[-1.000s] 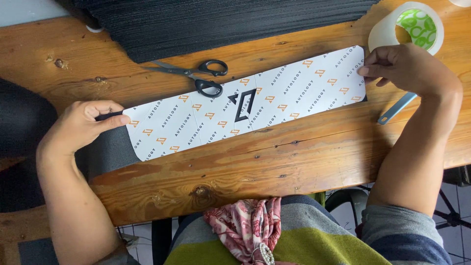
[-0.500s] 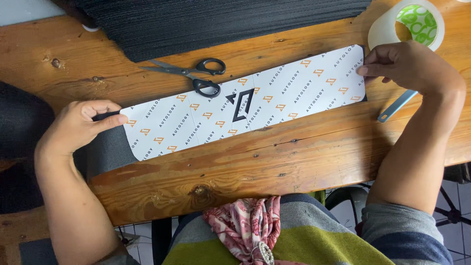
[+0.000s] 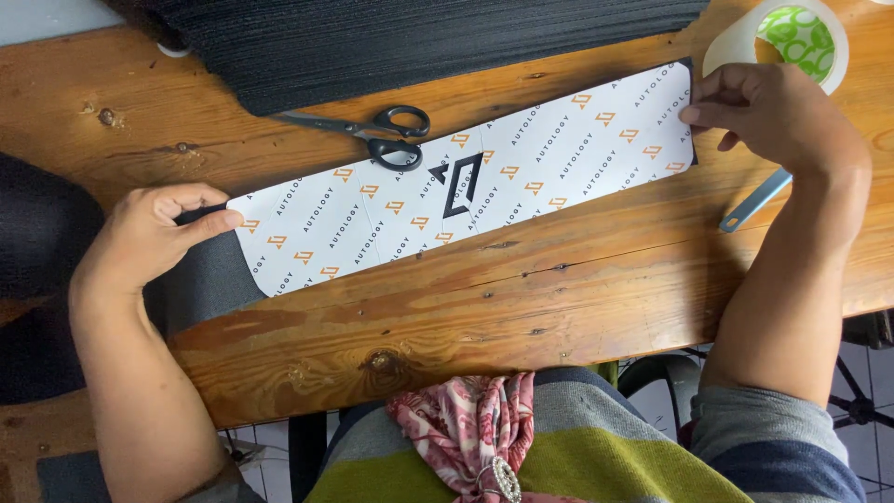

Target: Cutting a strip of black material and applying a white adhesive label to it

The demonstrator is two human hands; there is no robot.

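White card (image 3: 466, 182) (long, patterned) lies pinched at both ends: my left hand (image 3: 149, 237) at eight o'clock, right hand (image 3: 778, 116) at two; scissors (image 3: 372, 135) touch its upper edge.

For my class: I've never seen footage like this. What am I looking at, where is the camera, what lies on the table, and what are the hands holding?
There is no machine here: a person works with bare hands, filmed by a camera worn on the head, looking down. On the wooden table lies a long white printed strip over dark fabric. The left hand pinches its left end; the right hand pinches its right end. Black scissors lie just above the strip, their handles touching it. A tape roll sits at top right, a grey-blue tool below the right hand, and a black ribbed mat at the far edge.
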